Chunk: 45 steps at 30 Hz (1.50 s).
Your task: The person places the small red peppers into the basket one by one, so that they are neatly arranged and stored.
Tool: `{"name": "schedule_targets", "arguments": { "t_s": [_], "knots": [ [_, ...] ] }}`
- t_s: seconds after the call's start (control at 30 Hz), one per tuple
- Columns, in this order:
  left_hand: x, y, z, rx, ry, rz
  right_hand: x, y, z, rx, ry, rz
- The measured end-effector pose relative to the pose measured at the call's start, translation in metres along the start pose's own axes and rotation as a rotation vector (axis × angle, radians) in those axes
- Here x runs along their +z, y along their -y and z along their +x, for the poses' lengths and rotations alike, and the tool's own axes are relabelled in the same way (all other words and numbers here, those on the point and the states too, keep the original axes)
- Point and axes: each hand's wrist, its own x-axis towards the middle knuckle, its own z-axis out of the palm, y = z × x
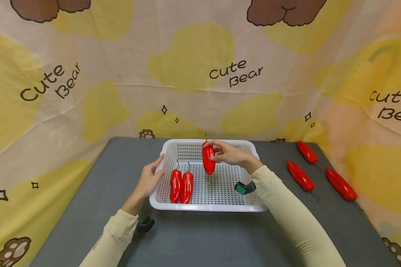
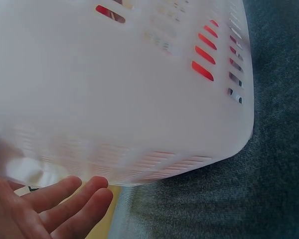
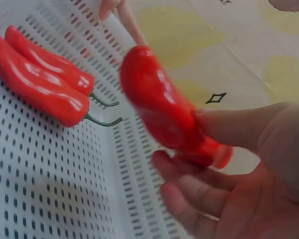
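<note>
A white plastic basket (image 1: 207,207) with slotted walls stands on the table. My left hand (image 1: 150,177) is at its left wall, the thumb over the rim and the other fingers along the outside. In the left wrist view these fingers (image 2: 72,211) look nearly straight. My right hand (image 1: 230,154) pinches a glossy red pepper (image 1: 208,160) between thumb and fingers, tip down and stem up, over the back half of the basket. Two more red peppers, one (image 1: 175,186) left of the other (image 1: 186,187), lie side by side on the basket's left floor, stems towards the back.
Three more red peppers, a back one (image 1: 307,152), a near one (image 1: 300,176) and a right one (image 1: 341,184), lie on the grey table (image 1: 200,241) at the right, beyond my right forearm. A patterned cloth (image 1: 187,74) hangs behind and along both sides.
</note>
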Motion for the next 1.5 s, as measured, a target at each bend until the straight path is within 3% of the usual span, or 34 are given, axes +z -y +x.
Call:
{"name": "schedule_targets", "arguments": {
  "t_s": [0.27,0.6,0.97,1.27,1.5],
  "knots": [
    [0.004,0.000,0.000,0.003,0.000,-0.051,0.005,-0.014,0.005,0.083,-0.006,0.034],
    [-0.002,0.004,0.000,0.016,0.005,-0.043,0.009,-0.025,0.012,0.023,0.061,0.065],
    [-0.001,0.003,0.001,0.016,0.002,-0.017,0.021,-0.025,0.007,0.100,0.102,-0.067],
    [0.004,0.002,-0.001,0.012,0.006,-0.008,0.030,-0.030,0.008,0.068,0.194,-0.211],
    [0.004,0.001,0.002,0.027,-0.001,-0.012,0.031,-0.031,0.009,0.027,0.189,-0.236]
  ]
}}
